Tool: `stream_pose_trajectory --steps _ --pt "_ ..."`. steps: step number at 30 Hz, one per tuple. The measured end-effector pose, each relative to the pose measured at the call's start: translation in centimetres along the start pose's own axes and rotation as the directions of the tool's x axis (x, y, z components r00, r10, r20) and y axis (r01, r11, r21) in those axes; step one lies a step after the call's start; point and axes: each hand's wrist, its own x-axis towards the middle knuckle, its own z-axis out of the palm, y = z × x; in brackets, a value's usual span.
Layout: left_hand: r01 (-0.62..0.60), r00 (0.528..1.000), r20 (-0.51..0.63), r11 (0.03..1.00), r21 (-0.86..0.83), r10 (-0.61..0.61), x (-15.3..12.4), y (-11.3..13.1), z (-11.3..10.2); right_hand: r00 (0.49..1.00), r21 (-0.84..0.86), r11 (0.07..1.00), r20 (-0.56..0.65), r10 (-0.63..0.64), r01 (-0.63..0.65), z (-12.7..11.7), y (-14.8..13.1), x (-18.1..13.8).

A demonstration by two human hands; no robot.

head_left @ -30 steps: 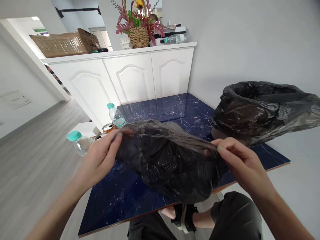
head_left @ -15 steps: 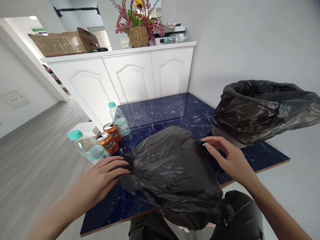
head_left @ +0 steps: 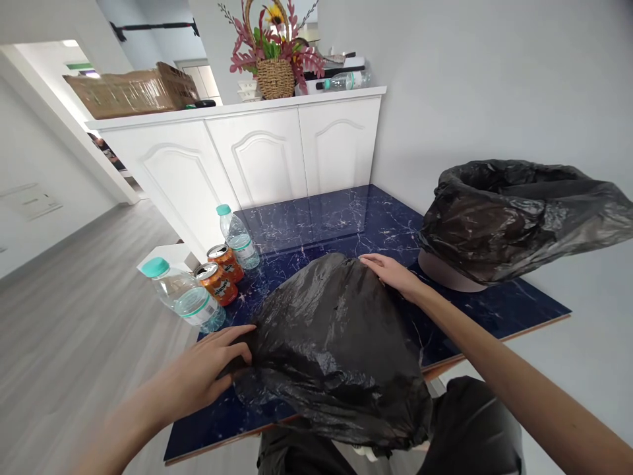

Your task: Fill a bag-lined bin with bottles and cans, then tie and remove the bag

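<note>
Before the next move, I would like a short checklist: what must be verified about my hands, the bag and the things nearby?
1. Left hand at the near black bag: ok, at its left side.
2. Right hand at the bag: ok, fingertips on its far edge.
3. Bag wholly over the blue tabletop: not ok, reaches past the near edge.
4. Bottles and cans upright: ok.
5. Bag's inside: cannot tell, hidden.

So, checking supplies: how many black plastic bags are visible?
2: one black plastic bag overhanging the near table edge, another over the bin at right. More may be hidden.
</note>
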Motion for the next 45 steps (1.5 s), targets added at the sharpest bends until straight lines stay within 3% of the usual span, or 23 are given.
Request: stream_pose_trajectory --steps 6,12,14,16,19,23,27,32,34,36,39,45 --pt "0.005 1.0 -0.023 1.0 0.028 -0.004 0.2 -0.4 0.8 0.954 -0.025 0.999 0.3 0.028 -0.022 0.5 -1.9 -0.4" --pt "-0.007 0.997 -0.083 0.999 0.035 0.01 1.2 -0.8 1.6 0.903 -0.226 0.96 0.427 -0.055 0.165 -0.1 -3.3 -2.6" --pt "-0.007 0.996 -0.091 0.999 0.034 0.01 1.6 -0.9 1.7 0.911 -0.302 0.926 0.402 -0.092 0.227 -0.7 -3.9 -3.1" --pt "-0.002 0.996 -0.091 1.0 0.03 0.005 2.0 -1.0 1.7 0.941 -0.344 0.905 0.304 -0.147 0.252 -1.6 -4.5 -3.4" --pt "0.012 0.996 -0.085 0.999 0.036 -0.009 2.4 -1.3 1.7 0.976 -0.464 0.86 0.15 -0.159 0.211 -3.1 -5.2 -3.8" --pt "0.03 0.996 -0.082 0.994 0.107 -0.021 2.5 -1.5 1.4 0.971 -0.693 0.695 0.03 -0.239 0.193 -3.7 -5.3 -4.4" --pt "-0.048 0.985 -0.161 0.995 0.092 0.062 3.2 1.1 0.6 0.934 -0.782 0.577 0.018 -0.358 0.236 -2.5 -5.9 -5.8" --pt "-0.142 0.945 -0.304 0.989 -0.048 0.121 5.6 7.1 -0.2 0.889 -0.536 0.714 0.198 -0.413 0.451 -1.7 -7.4 -6.6" --pt "-0.141 0.944 -0.309 0.987 -0.074 0.112 6.4 8.7 -0.1 0.89 -0.653 0.622 0.195 -0.412 0.431 -2.0 -7.2 -6.3" --pt "-0.144 0.95 -0.29 0.986 -0.08 0.115 7.1 9.4 0.6 0.896 -0.827 0.439 0.161 -0.414 0.351 -2.4 -6.5 -5.8" --pt "-0.155 0.967 -0.217 0.985 -0.07 0.137 8.0 9.0 2.7 0.902 -0.929 0.252 0.154 -0.404 0.271 -2.8 -5.4 -5.5" --pt "-0.13 0.984 -0.12 0.991 0.032 0.133 10.6 4.5 6.9 0.935 -0.935 0.28 0.118 -0.334 0.218 -3.2 -5.2 -6.1"
